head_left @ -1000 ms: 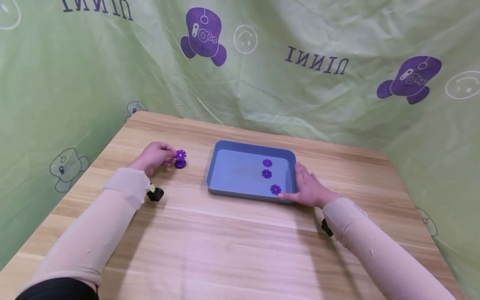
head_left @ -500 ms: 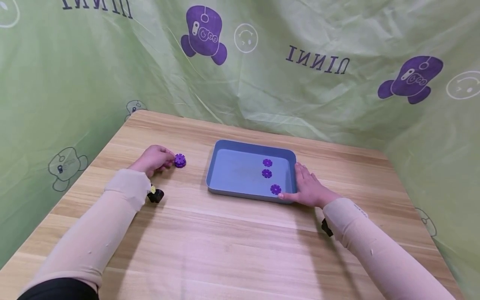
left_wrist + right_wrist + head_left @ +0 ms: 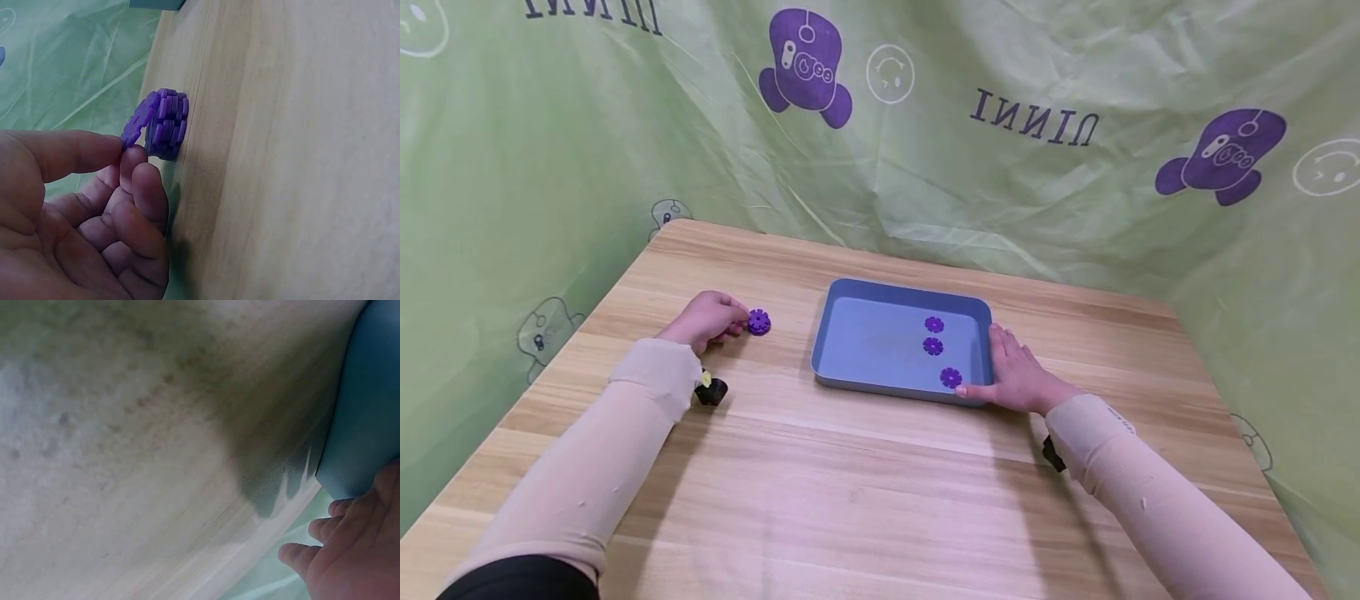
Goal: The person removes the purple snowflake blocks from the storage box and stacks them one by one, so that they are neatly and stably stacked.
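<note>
At the left of the table, my left hand (image 3: pixel 711 319) pinches a purple notched plastic disc (image 3: pixel 140 119) between thumb and index finger. That disc tilts against a short stack of similar purple discs (image 3: pixel 169 125) standing on the wood. My right hand (image 3: pixel 1022 379) rests with straight fingers along the right end of a blue-grey tray (image 3: pixel 880 389), its thumb at the near rim by the corner. Inside the tray, toward the right, lie three purple discs, the far one (image 3: pixel 934 324), the middle one (image 3: pixel 933 346) and the near one (image 3: pixel 951 377).
The light wood table (image 3: pixel 850 500) ends at the back and left against a green printed curtain (image 3: pixel 925 200). A black wrist camera (image 3: pixel 712 392) hangs under the left wrist, and another (image 3: pixel 1054 455) under the right.
The pinched disc has come down from above the stack to lean on it, with my left hand slightly lower. My right hand and the tray have stayed put.
</note>
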